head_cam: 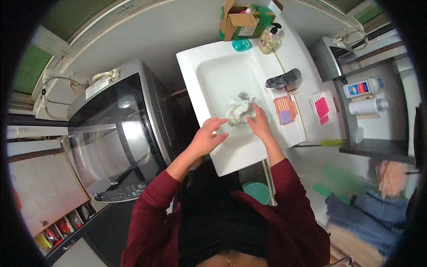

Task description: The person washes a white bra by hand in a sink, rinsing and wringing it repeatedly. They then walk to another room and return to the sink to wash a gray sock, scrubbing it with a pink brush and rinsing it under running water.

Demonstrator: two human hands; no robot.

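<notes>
A wet, crumpled white cloth [239,111] lies in the basin of a white sink [213,73], close to the drain [244,96]. My left hand [209,136] hovers over the basin's near left edge, fingers apart, holding nothing. At the cloth's right side is my right hand [259,121], its thumb and fingers spread and touching or nearly touching the fabric; no grip on it shows. A dark faucet [283,79] stands on the sink's right rim, and below it lies an orange soap dish [286,110] with a purple piece on it.
A teal soap dish [242,45], a pump bottle [268,39] and an open cardboard box [242,23] stand at the sink's far end. To the left is a black-topped washing machine [110,133]. Bottles [365,87] occupy a right-hand shelf. A teal bucket [257,192] sits beneath the sink.
</notes>
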